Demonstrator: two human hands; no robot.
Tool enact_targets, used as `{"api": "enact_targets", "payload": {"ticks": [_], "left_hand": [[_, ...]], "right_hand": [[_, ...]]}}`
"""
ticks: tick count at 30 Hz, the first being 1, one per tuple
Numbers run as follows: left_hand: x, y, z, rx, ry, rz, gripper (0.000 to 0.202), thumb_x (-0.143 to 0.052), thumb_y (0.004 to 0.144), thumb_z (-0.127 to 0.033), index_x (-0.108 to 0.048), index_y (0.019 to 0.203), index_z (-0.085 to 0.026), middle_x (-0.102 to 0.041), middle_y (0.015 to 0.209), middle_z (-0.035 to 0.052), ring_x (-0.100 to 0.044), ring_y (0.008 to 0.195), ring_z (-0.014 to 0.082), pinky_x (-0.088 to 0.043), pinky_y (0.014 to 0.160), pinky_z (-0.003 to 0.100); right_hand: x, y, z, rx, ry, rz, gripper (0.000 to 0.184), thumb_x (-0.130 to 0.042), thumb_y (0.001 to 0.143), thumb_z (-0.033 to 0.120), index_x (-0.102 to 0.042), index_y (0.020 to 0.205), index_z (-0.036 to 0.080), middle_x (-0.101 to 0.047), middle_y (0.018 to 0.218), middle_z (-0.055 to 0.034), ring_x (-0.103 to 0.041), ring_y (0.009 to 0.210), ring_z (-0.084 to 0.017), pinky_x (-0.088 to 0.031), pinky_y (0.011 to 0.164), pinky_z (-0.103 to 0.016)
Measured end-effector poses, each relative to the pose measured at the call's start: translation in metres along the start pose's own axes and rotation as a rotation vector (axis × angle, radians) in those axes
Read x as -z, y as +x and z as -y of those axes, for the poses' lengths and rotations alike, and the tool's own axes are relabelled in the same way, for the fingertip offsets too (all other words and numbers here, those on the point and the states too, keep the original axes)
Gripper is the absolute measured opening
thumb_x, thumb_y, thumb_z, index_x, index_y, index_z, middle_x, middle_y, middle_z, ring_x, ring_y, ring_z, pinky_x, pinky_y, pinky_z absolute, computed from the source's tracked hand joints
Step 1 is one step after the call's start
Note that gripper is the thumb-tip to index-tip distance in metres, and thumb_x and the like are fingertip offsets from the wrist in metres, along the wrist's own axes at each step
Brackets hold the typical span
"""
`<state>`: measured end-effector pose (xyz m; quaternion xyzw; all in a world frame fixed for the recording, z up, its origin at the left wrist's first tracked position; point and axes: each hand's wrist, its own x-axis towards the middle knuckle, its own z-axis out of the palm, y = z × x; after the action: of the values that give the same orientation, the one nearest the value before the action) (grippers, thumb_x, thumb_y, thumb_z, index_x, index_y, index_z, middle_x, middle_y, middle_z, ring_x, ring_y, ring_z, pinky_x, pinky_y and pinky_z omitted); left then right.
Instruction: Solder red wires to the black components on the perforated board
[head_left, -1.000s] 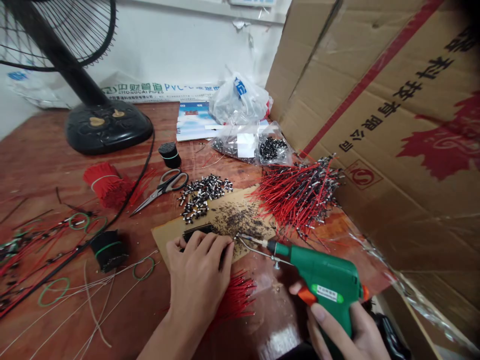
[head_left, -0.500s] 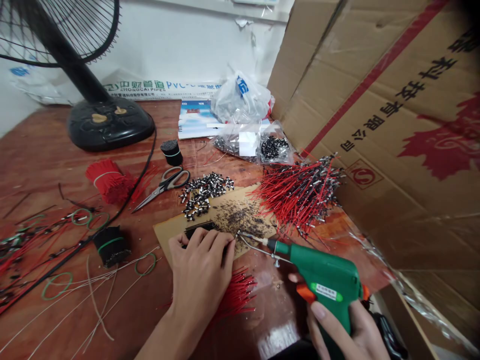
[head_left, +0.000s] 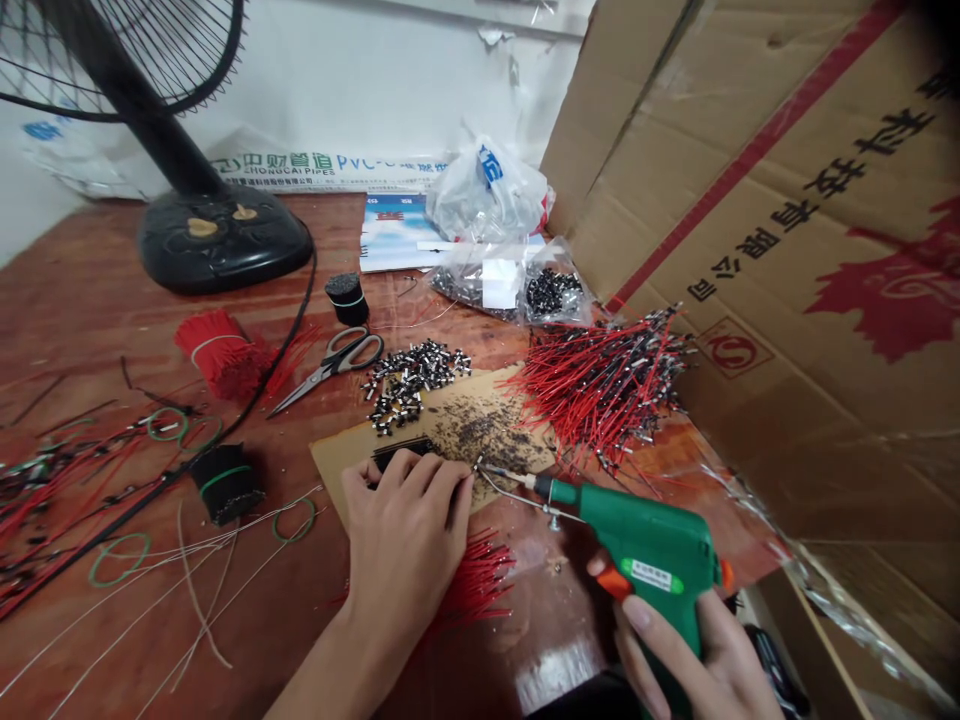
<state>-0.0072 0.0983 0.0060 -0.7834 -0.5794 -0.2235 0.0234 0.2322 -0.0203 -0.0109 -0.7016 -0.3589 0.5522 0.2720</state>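
Note:
My right hand (head_left: 697, 650) grips a green soldering gun (head_left: 649, 530) by its handle, with a finger at the orange trigger. The gun's thin tip and curved solder feed tube point left, ending close to my left fingertips. My left hand (head_left: 409, 530) is closed in a pinch over a cardboard piece (head_left: 337, 465); a tiny shiny bit shows at the fingertips, but what they hold is mostly hidden. Black wires (head_left: 405, 450) lie just behind that hand. Red wires (head_left: 484, 575) stick out from beneath it. Small black-and-silver parts (head_left: 420, 370) are heaped beyond.
Red wires with black ends (head_left: 600, 385) are piled at right, beside a large carton (head_left: 750, 200). Scissors (head_left: 330, 365), a red wire bundle (head_left: 214, 350) and black wire bundles (head_left: 225, 485) lie left. Behind stand a fan (head_left: 225, 240) and plastic bags (head_left: 487, 190).
The view has shifted slightly. Both hands and the soldering gun keep nearly the same pose, with the tip still at my left fingertips.

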Motion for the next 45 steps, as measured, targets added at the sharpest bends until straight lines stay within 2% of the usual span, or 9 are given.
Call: {"api": "enact_targets", "payload": {"ticks": [5,14,21,27,45], "left_hand": [[-0.002,-0.001,0.000,0.005,-0.002,0.006,0.010,-0.057,0.091,-0.028,-0.065,0.084,-0.026,-0.067,0.081,-0.0057,-0.055,0.083,0.0185,-0.022,0.078,0.039],[-0.001,-0.001,0.000,0.013,-0.017,-0.007,0.011,-0.058,0.091,-0.028,-0.066,0.083,-0.027,-0.066,0.078,-0.0059,-0.056,0.082,0.0181,-0.022,0.078,0.040],[-0.002,0.000,0.000,0.012,-0.024,-0.019,0.013,-0.058,0.091,-0.028,-0.067,0.082,-0.027,-0.067,0.078,-0.0060,-0.056,0.081,0.0174,-0.022,0.077,0.040],[-0.002,0.000,0.001,0.008,-0.018,-0.013,0.013,-0.058,0.091,-0.027,-0.067,0.081,-0.027,-0.067,0.078,-0.0055,-0.054,0.081,0.0176,-0.022,0.077,0.040],[-0.001,0.000,-0.001,0.012,-0.026,0.002,0.016,-0.056,0.092,-0.027,-0.067,0.082,-0.026,-0.067,0.079,-0.0040,-0.054,0.082,0.0177,-0.022,0.078,0.040]], "right_hand": [[0.001,0.002,0.001,0.042,0.001,0.014,0.059,-0.048,0.087,0.062,-0.041,0.115,0.010,-0.042,0.051,0.0036,-0.042,0.046,0.000,-0.042,0.057,-0.011],[0.001,0.005,0.009,0.075,0.090,0.136,0.044,-0.043,0.091,0.055,-0.034,0.099,0.012,-0.040,0.051,0.0042,-0.040,0.044,0.001,-0.040,0.052,-0.010],[-0.002,0.005,0.017,0.040,0.160,0.164,0.047,-0.044,0.090,0.058,-0.032,0.101,0.013,-0.037,0.051,0.0054,-0.038,0.043,0.002,-0.039,0.049,-0.010],[0.000,0.006,0.015,0.042,0.158,0.184,0.047,-0.043,0.090,0.058,-0.030,0.095,0.013,-0.038,0.051,0.0055,-0.039,0.043,0.001,-0.040,0.049,-0.010],[-0.004,0.006,0.029,0.005,0.232,0.196,0.052,-0.049,0.086,0.059,-0.034,0.100,0.012,-0.035,0.054,0.0063,-0.036,0.041,0.003,-0.036,0.044,-0.008]]}}
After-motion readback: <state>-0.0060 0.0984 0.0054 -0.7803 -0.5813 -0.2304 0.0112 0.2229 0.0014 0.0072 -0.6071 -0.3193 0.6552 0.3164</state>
